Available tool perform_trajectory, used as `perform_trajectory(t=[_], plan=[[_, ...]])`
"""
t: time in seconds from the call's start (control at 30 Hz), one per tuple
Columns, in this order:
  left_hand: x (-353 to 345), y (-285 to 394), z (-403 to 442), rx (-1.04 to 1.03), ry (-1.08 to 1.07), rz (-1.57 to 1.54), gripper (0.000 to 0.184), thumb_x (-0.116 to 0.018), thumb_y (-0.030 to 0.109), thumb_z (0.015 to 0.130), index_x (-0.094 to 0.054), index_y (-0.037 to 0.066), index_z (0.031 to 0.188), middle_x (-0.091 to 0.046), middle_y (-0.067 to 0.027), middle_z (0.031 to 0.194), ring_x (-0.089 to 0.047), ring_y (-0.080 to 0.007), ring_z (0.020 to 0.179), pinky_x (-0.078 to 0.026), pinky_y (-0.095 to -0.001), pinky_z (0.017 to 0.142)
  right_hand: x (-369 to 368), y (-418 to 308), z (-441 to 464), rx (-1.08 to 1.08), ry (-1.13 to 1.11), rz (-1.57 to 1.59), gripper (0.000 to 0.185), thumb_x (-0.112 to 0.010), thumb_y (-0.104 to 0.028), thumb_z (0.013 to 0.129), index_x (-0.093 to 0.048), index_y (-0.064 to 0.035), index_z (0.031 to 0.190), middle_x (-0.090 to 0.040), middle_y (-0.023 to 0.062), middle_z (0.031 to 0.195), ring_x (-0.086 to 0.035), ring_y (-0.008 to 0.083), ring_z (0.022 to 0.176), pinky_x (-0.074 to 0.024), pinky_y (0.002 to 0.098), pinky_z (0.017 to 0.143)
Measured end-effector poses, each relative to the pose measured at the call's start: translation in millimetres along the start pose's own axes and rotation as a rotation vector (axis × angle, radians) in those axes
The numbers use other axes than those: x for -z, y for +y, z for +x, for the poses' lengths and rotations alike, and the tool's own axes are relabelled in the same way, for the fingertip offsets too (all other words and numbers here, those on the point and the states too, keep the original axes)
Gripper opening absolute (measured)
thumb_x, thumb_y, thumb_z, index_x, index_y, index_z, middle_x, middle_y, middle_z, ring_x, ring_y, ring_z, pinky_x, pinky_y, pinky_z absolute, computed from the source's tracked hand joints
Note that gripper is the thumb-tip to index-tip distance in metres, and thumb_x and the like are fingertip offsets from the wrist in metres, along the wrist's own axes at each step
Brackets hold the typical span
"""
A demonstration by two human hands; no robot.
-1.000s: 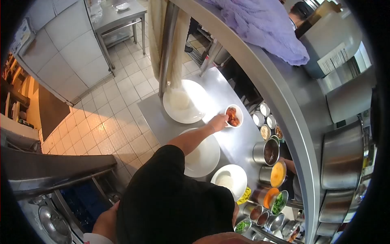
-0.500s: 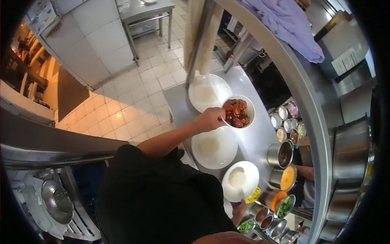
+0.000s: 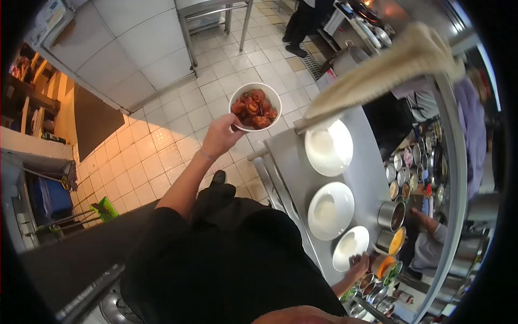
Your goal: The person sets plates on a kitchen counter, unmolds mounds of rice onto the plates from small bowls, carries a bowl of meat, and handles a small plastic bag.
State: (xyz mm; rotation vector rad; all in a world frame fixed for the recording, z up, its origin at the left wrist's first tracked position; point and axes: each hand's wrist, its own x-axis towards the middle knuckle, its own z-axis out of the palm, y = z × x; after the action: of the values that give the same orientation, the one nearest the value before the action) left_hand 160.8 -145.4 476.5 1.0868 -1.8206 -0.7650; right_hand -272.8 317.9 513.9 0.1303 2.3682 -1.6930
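My left hand is closed on the rim of a white bowl, held up over the floor left of the steel counter. Glazed, dark-red chunks of food fill it. My right hand reaches to the near end of the counter, its fingers apart at the edge of a small white plate; the exact contact is unclear. Beyond that plate stand a middle white plate and a far white plate, each with a paler round area in its centre.
Steel pots and tubs of sauces and greens line the counter's right side. A beige cloth hangs near the far end. A co-worker's arm is across the counter; another person's legs stand near the stove.
My left hand has carried the bowl of food left, from above the counter to over the floor. The view has shifted, and my right hand's fingers now look spread at the small plate.
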Motion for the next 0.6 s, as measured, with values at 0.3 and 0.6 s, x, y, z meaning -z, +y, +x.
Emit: perform_trajectory(t=[0.3,0.6], plan=[[79.5,-100.1,84.0,0.052,0.135,-0.038,0.018,-0.074,0.006,0.072,-0.057,0.002,0.078,-0.059,-0.0119,0.072,-0.058,-0.0221,0.063,-0.048,-0.0309,0.059,-289.4,-107.2,-116.6,0.141,-0.965,-0.186,0.035,-0.059,-0.015,0.089,-0.055,0.0018,0.12,-0.063,0.0087,0.091,-0.062,0.0161,0.078,-0.0519,0.029,0.075],[95.8,-188.4,191.4,0.096,0.174,0.042,0.019,-0.075,0.005,0.071,-0.058,0.002,0.078,-0.059,-0.0111,0.072,-0.059,-0.0222,0.064,-0.048,-0.032,0.06,-523.1,-108.2,-175.3,-0.023,-1.491,-0.282,0.033,-0.06,-0.012,0.091,-0.055,0.0004,0.121,-0.064,0.0093,0.096,-0.063,0.0162,0.082,-0.0509,0.0293,0.078]])
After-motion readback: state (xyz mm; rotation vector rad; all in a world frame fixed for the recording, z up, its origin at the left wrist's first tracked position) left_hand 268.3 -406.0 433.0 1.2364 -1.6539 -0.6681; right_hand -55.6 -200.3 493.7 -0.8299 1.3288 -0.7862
